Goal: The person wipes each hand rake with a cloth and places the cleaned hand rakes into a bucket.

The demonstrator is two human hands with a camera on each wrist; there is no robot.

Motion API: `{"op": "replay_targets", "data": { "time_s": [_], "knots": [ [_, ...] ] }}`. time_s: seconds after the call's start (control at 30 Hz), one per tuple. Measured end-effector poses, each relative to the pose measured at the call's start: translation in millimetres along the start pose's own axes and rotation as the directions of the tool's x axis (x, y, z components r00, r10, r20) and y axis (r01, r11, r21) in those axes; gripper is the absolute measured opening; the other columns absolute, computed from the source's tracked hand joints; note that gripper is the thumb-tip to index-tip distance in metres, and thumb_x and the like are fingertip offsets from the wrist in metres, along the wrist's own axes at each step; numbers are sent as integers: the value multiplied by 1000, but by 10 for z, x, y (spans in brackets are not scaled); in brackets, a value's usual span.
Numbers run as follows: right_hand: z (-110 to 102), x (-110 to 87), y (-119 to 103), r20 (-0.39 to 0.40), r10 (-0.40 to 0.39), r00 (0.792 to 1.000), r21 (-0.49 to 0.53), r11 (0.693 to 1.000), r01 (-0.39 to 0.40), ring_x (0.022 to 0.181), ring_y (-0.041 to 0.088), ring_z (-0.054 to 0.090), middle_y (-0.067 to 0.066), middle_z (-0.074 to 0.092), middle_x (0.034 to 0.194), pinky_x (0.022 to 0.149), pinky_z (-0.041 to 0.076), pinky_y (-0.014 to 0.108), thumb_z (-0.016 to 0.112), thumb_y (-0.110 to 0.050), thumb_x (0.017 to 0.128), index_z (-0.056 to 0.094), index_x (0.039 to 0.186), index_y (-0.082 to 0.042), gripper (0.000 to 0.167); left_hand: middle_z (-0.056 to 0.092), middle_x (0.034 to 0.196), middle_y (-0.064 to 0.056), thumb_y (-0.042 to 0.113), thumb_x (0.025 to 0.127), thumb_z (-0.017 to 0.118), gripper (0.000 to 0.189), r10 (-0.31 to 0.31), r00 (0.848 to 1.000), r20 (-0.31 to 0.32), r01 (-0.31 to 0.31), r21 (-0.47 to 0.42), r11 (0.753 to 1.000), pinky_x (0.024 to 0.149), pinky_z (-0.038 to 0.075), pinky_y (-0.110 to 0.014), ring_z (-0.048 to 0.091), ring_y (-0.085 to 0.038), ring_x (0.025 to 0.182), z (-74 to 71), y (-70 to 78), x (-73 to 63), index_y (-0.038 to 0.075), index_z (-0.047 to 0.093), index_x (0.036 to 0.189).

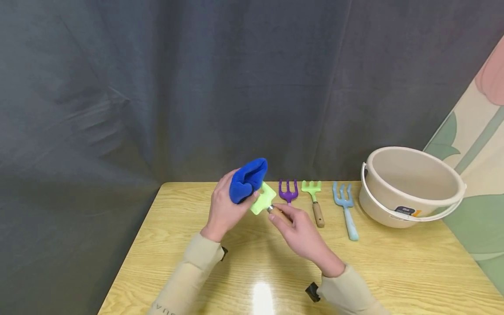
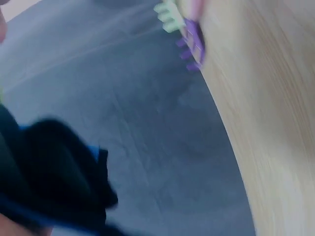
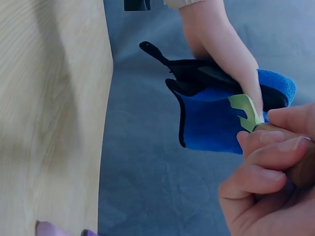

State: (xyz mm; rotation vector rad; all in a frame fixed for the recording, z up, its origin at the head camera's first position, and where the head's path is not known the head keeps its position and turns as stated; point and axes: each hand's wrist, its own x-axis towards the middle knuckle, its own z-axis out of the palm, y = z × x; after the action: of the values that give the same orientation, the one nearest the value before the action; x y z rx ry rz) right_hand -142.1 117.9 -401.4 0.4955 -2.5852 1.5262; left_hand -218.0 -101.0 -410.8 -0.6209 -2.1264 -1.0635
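Observation:
My left hand point(image 1: 225, 208) grips a folded blue cloth point(image 1: 245, 181), raised above the far part of the table. The right wrist view shows the cloth's point(image 3: 209, 123) black edging and a black loop at its end. My right hand point(image 1: 301, 232) holds a small garden tool by its wooden handle point(image 1: 281, 215). The tool's flat, light green blade point(image 1: 264, 200) has a notch and lies against the cloth's lower side, near my left thumb. Part of the blade is hidden there. In the left wrist view the cloth point(image 2: 54, 172) is dark and blurred.
Right of my hands lie a purple fork point(image 1: 288, 194), a green rake point(image 1: 313, 197) with a wooden handle, and a light blue fork point(image 1: 346, 214). A beige bucket point(image 1: 378, 197) with a white handle stands far right. A dark curtain point(image 1: 252, 87) hangs behind the wooden table point(image 1: 157, 262).

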Motion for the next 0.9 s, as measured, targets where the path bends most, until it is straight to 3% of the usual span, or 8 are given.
{"op": "replay_targets", "data": {
  "time_s": [0.17, 0.3, 0.4, 0.5, 0.6, 0.67, 0.8, 0.9],
  "knots": [
    [-8, -3, -35, 12, 19, 1000, 27, 999, -20, 123, 28, 59, 14, 62, 135, 100, 50, 49, 64, -34, 103, 62, 136, 0, 48, 68, 124, -10, 8, 85, 78, 29, 68, 995, -77, -72, -53, 996, 105, 45, -43, 59, -27, 123, -14, 46, 27, -2, 73, 112],
    [-18, -12, -53, 21, 36, 999, 41, 998, -37, 124, 29, 59, 15, 62, 135, 101, 49, 49, 62, -34, 104, 61, 137, 1, 48, 69, 127, -13, 6, 89, 74, 31, 189, 980, -57, -193, -57, 980, 113, 37, -48, 55, -32, 130, -17, 90, 11, -5, 71, 118],
    [-21, -12, -59, 20, 44, 999, 44, 998, -45, 120, 29, 61, 15, 63, 134, 99, 50, 49, 60, -34, 104, 60, 137, 1, 48, 67, 129, -16, 13, 95, 69, 35, 241, 971, -2, -241, -41, 970, 115, 33, -52, 53, -36, 132, -17, 140, -21, -5, 68, 126],
    [-12, -9, -58, 15, 55, 998, 39, 998, -55, 117, 29, 63, 15, 63, 132, 97, 52, 49, 61, -33, 104, 60, 137, 2, 48, 65, 131, -17, 33, 104, 59, 47, 254, 965, 63, -254, -2, 967, 116, 30, -53, 50, -37, 134, -26, 184, -66, -6, 64, 130],
    [2, 2, -50, 4, 56, 998, 32, 998, -56, 111, 24, 65, 13, 66, 127, 93, 54, 46, 61, -30, 104, 62, 135, 1, 44, 64, 132, -19, 48, 106, 46, 62, 273, 956, 108, -278, 26, 960, 116, 28, -55, 49, -38, 135, -16, 240, -116, -6, 63, 131],
    [11, 22, -40, -1, 49, 999, 36, 998, -49, 88, 18, 67, 8, 71, 105, 78, 57, 39, 59, -25, 105, 67, 127, -2, 33, 64, 132, -19, 51, 106, 43, 66, 308, 940, 147, -316, 33, 948, 116, 27, -56, 48, -39, 135, 2, 296, -150, -7, 62, 131],
    [10, 58, -15, -32, 30, 999, 67, 997, -28, 59, 14, 50, 3, 56, 72, 56, 46, 32, 55, -11, 104, 68, 118, -1, 22, 62, 136, -17, 42, 103, 58, 53, 392, 894, 217, -408, 30, 913, 116, 27, -57, 46, -38, 137, 50, 420, -202, -3, 64, 130],
    [-6, 67, 5, -54, 19, 998, 66, 998, -16, 55, 14, 47, 0, 50, 67, 52, 44, 32, 55, -5, 102, 68, 117, 1, 21, 60, 140, -15, 34, 92, 77, 52, 414, 880, 233, -433, 37, 901, 116, 27, -56, 44, -37, 139, 81, 453, -208, 1, 64, 131]
  ]
}}
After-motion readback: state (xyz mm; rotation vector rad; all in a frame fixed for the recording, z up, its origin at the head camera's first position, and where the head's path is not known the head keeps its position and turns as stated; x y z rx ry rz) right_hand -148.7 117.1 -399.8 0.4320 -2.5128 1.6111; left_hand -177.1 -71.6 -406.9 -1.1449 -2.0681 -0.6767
